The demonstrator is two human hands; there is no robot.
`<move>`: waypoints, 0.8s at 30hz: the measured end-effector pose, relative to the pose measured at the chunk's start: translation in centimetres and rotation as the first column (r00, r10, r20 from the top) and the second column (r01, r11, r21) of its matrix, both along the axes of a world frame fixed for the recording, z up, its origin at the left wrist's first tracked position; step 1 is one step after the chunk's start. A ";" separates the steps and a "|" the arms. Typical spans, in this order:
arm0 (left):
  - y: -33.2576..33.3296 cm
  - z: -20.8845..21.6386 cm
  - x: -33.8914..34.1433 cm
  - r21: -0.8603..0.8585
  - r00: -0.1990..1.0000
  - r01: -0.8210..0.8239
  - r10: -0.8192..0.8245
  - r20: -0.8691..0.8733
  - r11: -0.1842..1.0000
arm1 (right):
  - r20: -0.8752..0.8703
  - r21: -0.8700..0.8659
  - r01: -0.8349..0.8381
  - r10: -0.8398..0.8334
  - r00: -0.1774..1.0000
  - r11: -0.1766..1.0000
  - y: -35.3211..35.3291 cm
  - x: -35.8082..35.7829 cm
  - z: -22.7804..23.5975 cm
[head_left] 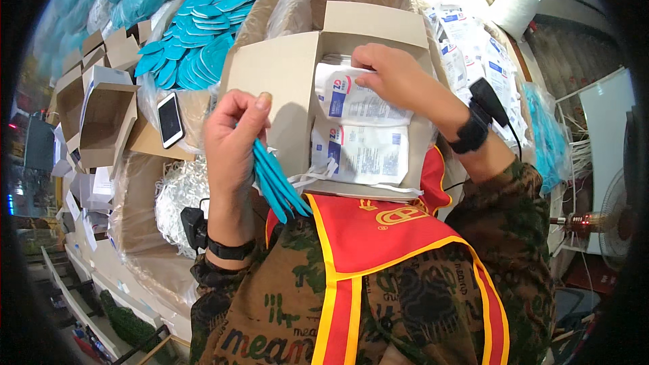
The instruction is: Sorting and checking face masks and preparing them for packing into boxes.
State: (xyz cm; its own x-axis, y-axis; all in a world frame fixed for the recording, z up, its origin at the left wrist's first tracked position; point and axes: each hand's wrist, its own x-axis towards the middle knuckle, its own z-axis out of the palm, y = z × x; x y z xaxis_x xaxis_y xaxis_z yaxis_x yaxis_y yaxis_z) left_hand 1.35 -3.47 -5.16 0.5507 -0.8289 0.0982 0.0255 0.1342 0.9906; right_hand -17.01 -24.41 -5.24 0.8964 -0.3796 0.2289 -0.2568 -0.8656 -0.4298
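My left hand (233,136) is closed around a small stack of flat teal pads (278,186), which hang edge-on below my fingers. My right hand (394,76) pinches the upper edge of a white printed packet (338,105) inside an open cardboard box (270,71). Below it in the same box lies another white packet (362,154) with blue and red print. White strips (318,174) trail over the near left edge of the box.
Loose teal pads (203,34) fill a lined container at the far left. A phone (170,120) lies on cardboard by small open boxes (108,118). White strips (181,203) fill a bag-lined bin at left. More packets (473,51) lie heaped at right, near a fan (612,209).
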 end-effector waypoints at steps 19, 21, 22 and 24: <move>-2.1 -1.5 -5.2 0.177 0.977 0.158 -0.180 0.116 0.971 | 0.328 -0.184 -0.064 0.123 0.937 0.981 6.5 -3.6 1.2; -2.1 -1.5 -5.4 0.181 0.982 0.124 -0.147 0.120 0.976 | 0.290 -0.244 -0.054 0.126 0.949 0.968 6.5 -3.7 1.1; -2.0 -1.5 -5.5 0.183 0.983 0.109 -0.133 0.126 0.977 | 0.309 -0.218 -0.057 0.125 0.943 0.974 6.8 -3.8 1.2; -2.0 -1.5 -5.7 0.172 0.980 0.095 -0.123 0.156 0.980 | 0.345 -0.167 -0.063 0.119 0.931 0.984 7.4 -3.9 1.5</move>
State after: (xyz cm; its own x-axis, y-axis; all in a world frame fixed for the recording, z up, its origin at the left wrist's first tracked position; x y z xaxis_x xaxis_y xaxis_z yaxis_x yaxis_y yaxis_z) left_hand -4.39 -5.45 -6.71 0.4436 -0.8954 0.0385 -0.1342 -0.0239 0.9907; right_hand -20.90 -16.97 -3.73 0.7764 -0.2367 0.5841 -0.0298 -0.9395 -0.3411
